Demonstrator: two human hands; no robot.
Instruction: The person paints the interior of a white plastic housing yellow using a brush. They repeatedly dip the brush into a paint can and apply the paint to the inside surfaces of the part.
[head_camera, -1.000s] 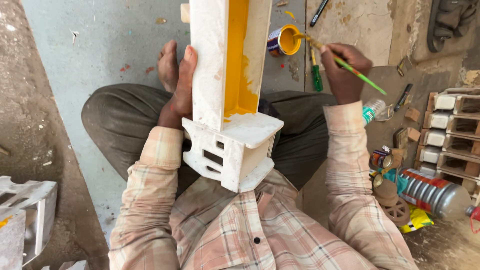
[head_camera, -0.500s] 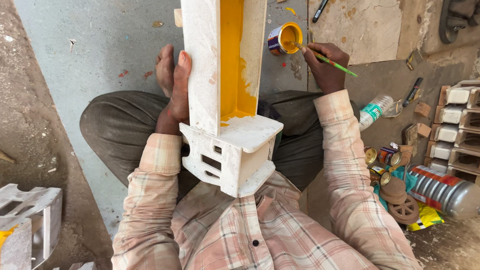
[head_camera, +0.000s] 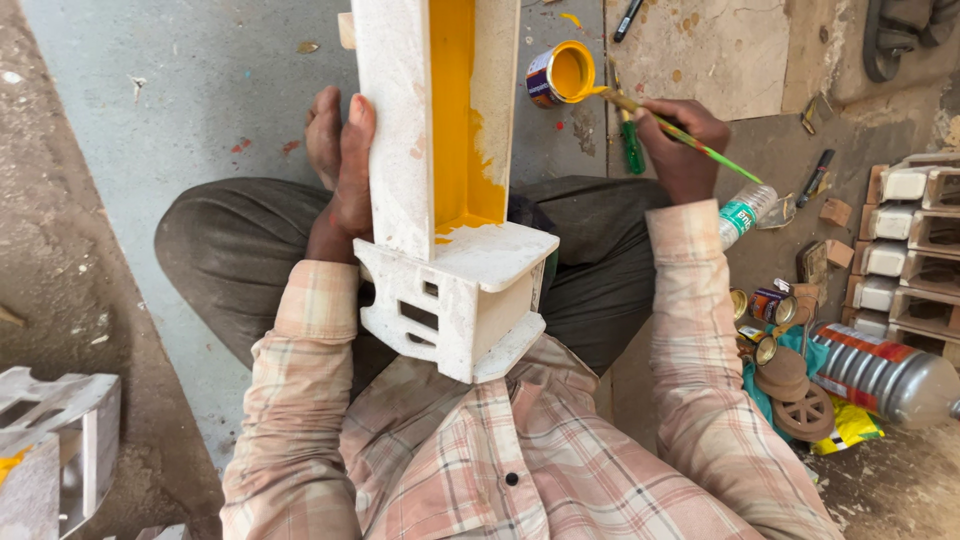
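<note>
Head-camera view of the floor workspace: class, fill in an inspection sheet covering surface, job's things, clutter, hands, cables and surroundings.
Surface: grey concrete floor with paint specks.
Job's things: tall white wooden channel piece, inside partly painted yellow; small open tin of yellow paint; green-handled paintbrush, its tip at the tin.
Clutter: small paint tins, clear plastic bottle, large silver bottle, brown wooden wheels.
Hands: left hand grips the piece's side; right hand holds the brush.
Cables: nothing seen.
Surroundings: stacked white wooden parts at right; another white piece lower left.
</note>
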